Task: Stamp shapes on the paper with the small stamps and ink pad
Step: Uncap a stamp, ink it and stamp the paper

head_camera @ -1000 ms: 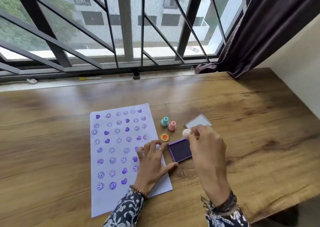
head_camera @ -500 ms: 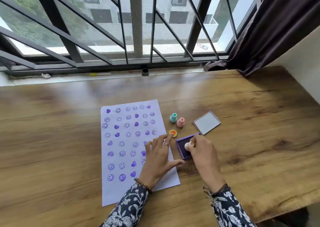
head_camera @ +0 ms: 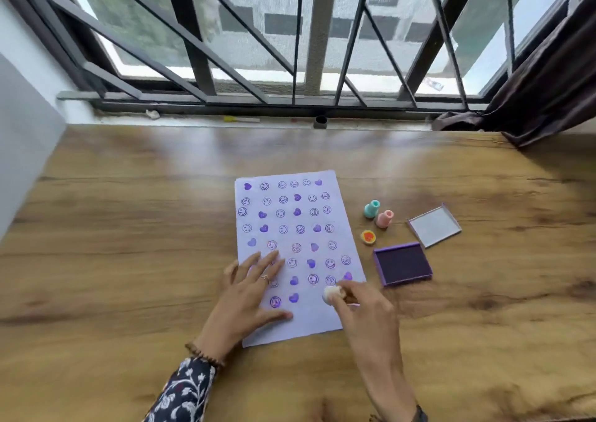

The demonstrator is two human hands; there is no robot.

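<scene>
A white sheet of paper (head_camera: 300,318) lies on the wooden table, covered with rows of purple smiley and heart prints. My left hand (head_camera: 248,295) rests flat on its lower left part, fingers spread. My right hand (head_camera: 361,308) pinches a small white stamp (head_camera: 331,293) over the paper's lower right area, near the bottom row of prints. The open purple ink pad (head_camera: 403,263) sits just right of the paper. A teal stamp (head_camera: 371,209), a pink stamp (head_camera: 384,218) and a yellow-orange stamp (head_camera: 368,237) stand above the pad.
The ink pad's clear lid (head_camera: 434,226) lies to the right of the stamps. The wooden table (head_camera: 129,244) runs to a window sill with metal bars at the back. A dark curtain (head_camera: 548,92) hangs at the back right, and a grey wall (head_camera: 22,150) borders the left.
My right hand lifted the white stamp off the ink pad and carried it left over the paper's lower right. My left hand slid left on the sheet. The camera view shifted left.
</scene>
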